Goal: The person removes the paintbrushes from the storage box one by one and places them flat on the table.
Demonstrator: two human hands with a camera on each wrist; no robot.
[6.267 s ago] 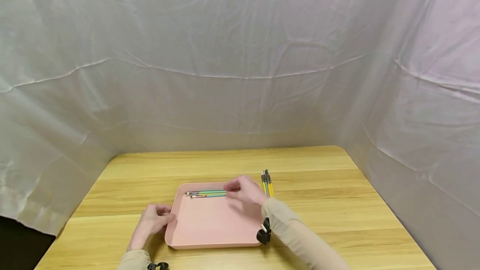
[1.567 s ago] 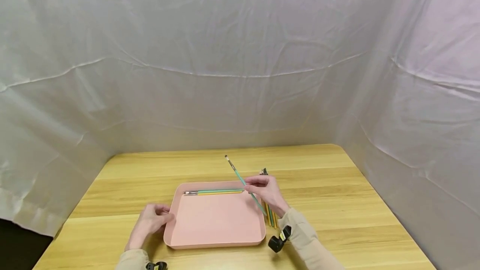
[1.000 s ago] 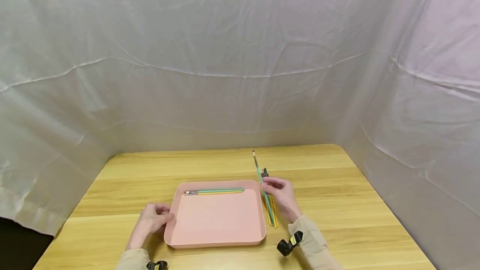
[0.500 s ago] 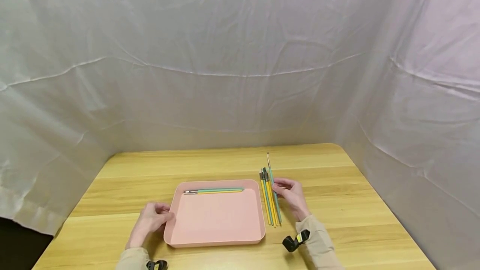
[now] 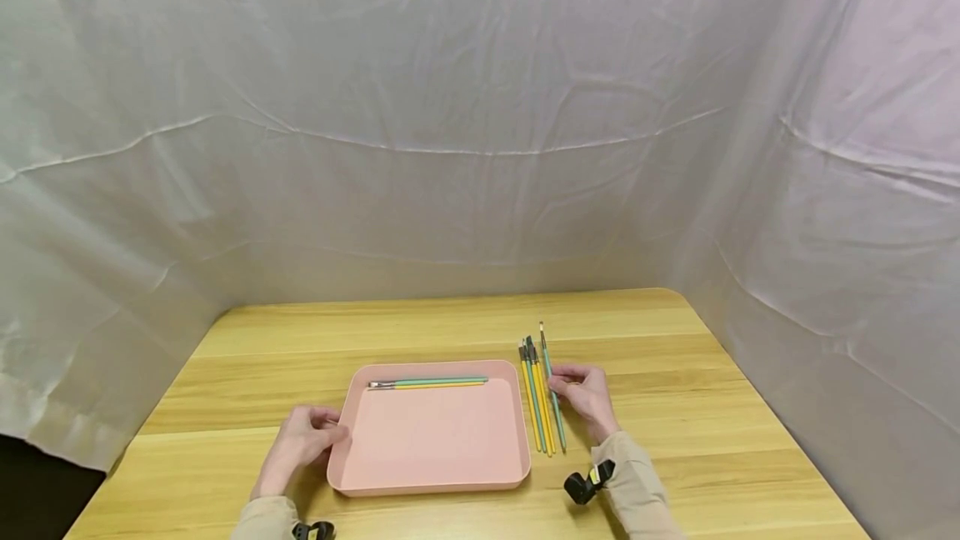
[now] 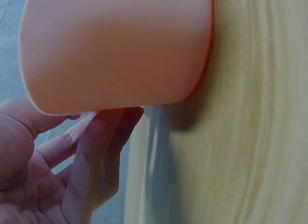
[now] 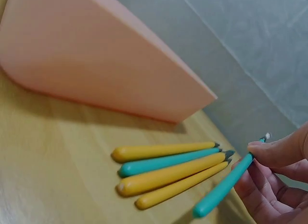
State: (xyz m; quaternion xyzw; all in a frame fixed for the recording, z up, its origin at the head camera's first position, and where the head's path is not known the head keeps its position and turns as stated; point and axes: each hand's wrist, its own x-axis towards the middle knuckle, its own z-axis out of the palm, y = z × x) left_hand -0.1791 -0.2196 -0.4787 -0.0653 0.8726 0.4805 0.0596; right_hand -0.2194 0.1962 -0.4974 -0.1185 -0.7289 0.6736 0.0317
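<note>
A teal paintbrush [image 5: 553, 394] is pinched between the thumb and fingers of my right hand [image 5: 585, 397], its bristles pointing away from me. In the right wrist view the teal handle [image 7: 224, 188] slants close over the table beside several yellow and teal paintbrushes [image 7: 168, 178] lying side by side. My left hand [image 5: 302, 444] grips the left rim of the pink tray [image 5: 435, 448], thumb on the inner side. The left wrist view has its fingers [image 6: 96, 151] behind the tray's wall. A teal and a yellow paintbrush [image 5: 431, 382] lie along the tray's far side.
The wooden table [image 5: 690, 407] stretches out around the tray, with bare wood to the right of my right hand. Grey fabric [image 5: 480, 190] hangs behind and along both sides. Each wrist carries a small black camera [image 5: 588, 482].
My right hand has lifted the teal paintbrush out of the tray, carried it right past the row of paintbrushes and lowered it beside them. My left hand has stayed on the tray's rim.
</note>
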